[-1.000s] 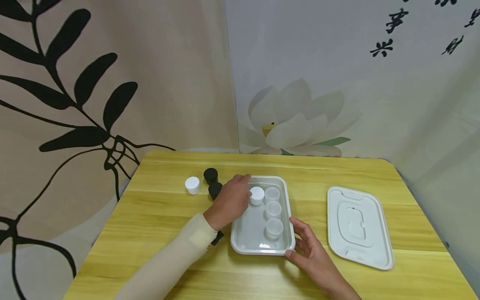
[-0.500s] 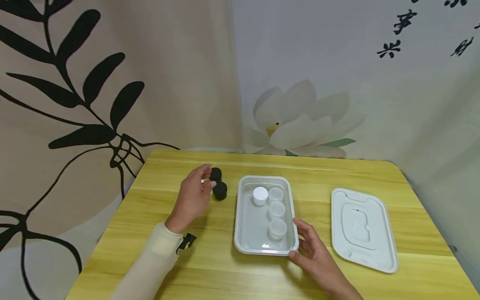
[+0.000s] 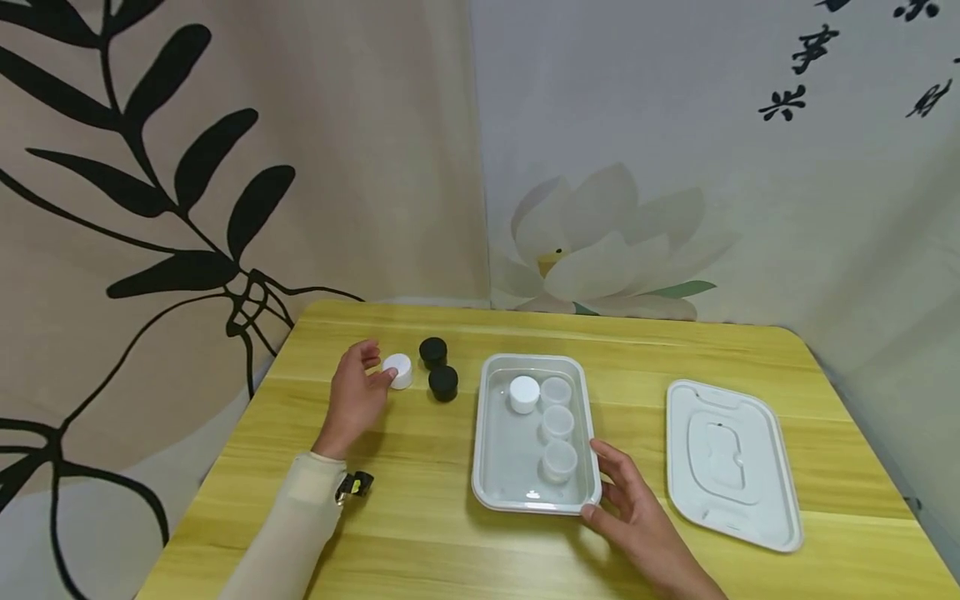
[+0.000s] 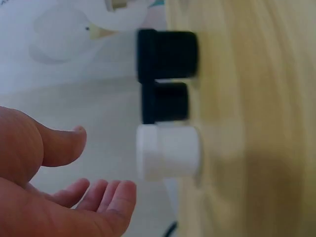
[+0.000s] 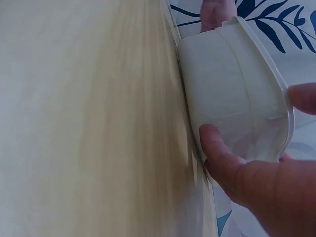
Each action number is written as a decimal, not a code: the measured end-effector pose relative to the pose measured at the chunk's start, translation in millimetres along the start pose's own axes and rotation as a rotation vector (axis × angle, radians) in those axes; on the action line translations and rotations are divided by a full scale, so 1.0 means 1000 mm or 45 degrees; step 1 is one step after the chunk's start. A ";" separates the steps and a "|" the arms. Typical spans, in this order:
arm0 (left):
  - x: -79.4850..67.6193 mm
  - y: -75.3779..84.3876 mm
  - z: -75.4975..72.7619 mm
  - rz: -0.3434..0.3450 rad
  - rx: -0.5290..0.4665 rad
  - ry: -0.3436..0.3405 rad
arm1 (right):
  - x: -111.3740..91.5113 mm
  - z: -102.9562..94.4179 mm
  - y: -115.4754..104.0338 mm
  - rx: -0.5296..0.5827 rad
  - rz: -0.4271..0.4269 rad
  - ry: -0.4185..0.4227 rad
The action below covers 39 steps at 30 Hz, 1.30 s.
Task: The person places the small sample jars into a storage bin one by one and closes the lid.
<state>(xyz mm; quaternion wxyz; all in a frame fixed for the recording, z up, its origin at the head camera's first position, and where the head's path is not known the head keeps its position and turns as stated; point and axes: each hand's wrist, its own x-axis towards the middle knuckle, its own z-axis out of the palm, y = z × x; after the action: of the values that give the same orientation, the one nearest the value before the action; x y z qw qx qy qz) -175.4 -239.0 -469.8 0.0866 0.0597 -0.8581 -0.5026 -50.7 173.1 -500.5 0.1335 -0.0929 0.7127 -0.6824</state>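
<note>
My left hand (image 3: 358, 400) is beside a white lidded jar (image 3: 399, 371) on the table, thumb and fingers spread apart. In the left wrist view a gap shows between the fingertips (image 4: 129, 190) and that jar (image 4: 170, 152). Two black jars (image 3: 432, 352) stand just right of it. With my right hand (image 3: 637, 508) I hold a white rectangular box (image 3: 495, 492) by its near right corner, fingers on its wall and rim. Inside the box another white jar (image 3: 524, 393) stands at the far side, left of a column of three translucent jars (image 3: 557, 423).
A white box lid (image 3: 735, 467) lies flat on the wooden table (image 3: 420, 533), right of my right hand. Behind the table's far edge hangs a printed curtain (image 3: 375, 167). Bare wood shows between the black jars and the box.
My left hand has left the white jar inside the box and moved left, past the black jars, to the white jar on the table. My right hand stays on the box.
</note>
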 end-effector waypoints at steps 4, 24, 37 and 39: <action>0.006 -0.016 0.000 -0.111 -0.111 -0.015 | 0.000 0.000 0.000 0.001 0.013 -0.007; 0.020 -0.040 0.021 -0.237 -0.221 -0.109 | 0.000 -0.003 0.004 -0.002 -0.003 -0.026; 0.020 -0.042 0.022 -0.242 -0.211 -0.074 | 0.001 -0.002 0.004 0.027 0.009 -0.010; 0.020 -0.043 0.020 -0.236 -0.226 -0.062 | 0.001 -0.002 0.005 0.027 0.007 -0.008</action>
<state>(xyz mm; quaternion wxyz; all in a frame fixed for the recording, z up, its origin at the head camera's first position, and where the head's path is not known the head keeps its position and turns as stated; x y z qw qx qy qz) -198.8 -246.2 -514.9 0.0238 0.1188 -0.8028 -0.5837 -52.2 175.2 -505.1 0.1387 -0.0918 0.7052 -0.6892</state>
